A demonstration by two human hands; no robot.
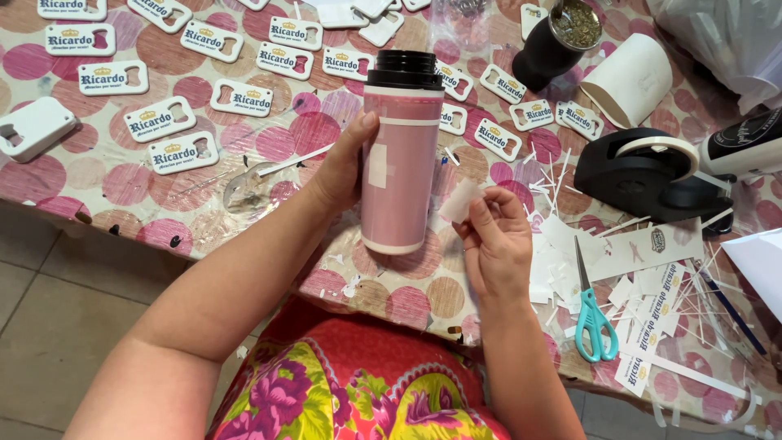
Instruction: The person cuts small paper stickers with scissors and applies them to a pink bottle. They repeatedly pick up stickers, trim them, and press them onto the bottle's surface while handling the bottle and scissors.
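Tape work on the bottle [401,159] goes best when the piece meets the wall flat and square, so the small translucent strip [461,200] in the right hand [497,244] should, in my judgement, come in with one edge touching first and then be smoothed along the curve, rather than pressed all at once, which tends to trap wrinkles. A patch of tape already shows on the pink wall, so lining the new piece up with that seam looks sensible. The bottle should be held steady and not allowed to roll while the strip goes on.

The bottle stands nearly upright, black cap at the top, raised just above the near edge of the counter [114,175], between the two hands. The left hand [340,167] wraps its left side, thumb lying along the front of the wall and fingers hidden behind; its grip is closed on the bottle. The left forearm comes up from the lower left, wrist slightly bent inward.

The right hand sits just beside the bottle's lower right, palm turned toward the body, thumb and forefinger pinched on the strip's lower edge so that the strip stands up, near the wall but apart from it. Scissors [593,314] lie among paper scraps to the right, with a tape dispenser [643,173] beyond.
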